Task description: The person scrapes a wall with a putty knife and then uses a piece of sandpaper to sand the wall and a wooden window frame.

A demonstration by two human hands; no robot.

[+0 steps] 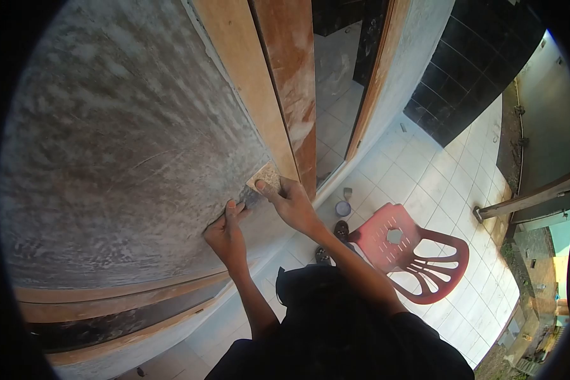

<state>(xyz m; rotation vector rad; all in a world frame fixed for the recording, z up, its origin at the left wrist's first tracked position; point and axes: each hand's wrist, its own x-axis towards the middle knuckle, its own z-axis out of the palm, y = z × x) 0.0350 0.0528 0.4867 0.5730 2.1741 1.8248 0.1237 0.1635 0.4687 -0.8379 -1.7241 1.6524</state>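
My right hand (291, 206) grips a tan, speckled piece of sandpaper (264, 175), thumb on its near face. The sandpaper lies against the grey wall (139, 152), beside the wooden door frame (250, 76). Lower and to the left, my left hand (227, 237) is at the wall surface with its fingers curled and thumb raised. Whatever its fingers may pinch cannot be made out. A small dark patch (249, 194) shows between the two hands. The wall is streaked with whitish smears.
A red plastic chair (386, 237) stands on the white tiled floor (386, 155) to my right. Near my feet are a small purple-rimmed container (342, 209) and a scraper-like tool (348, 194). A wooden window frame (107, 304) runs below the wall. Black tiles (468, 69) cover a surface farther right.
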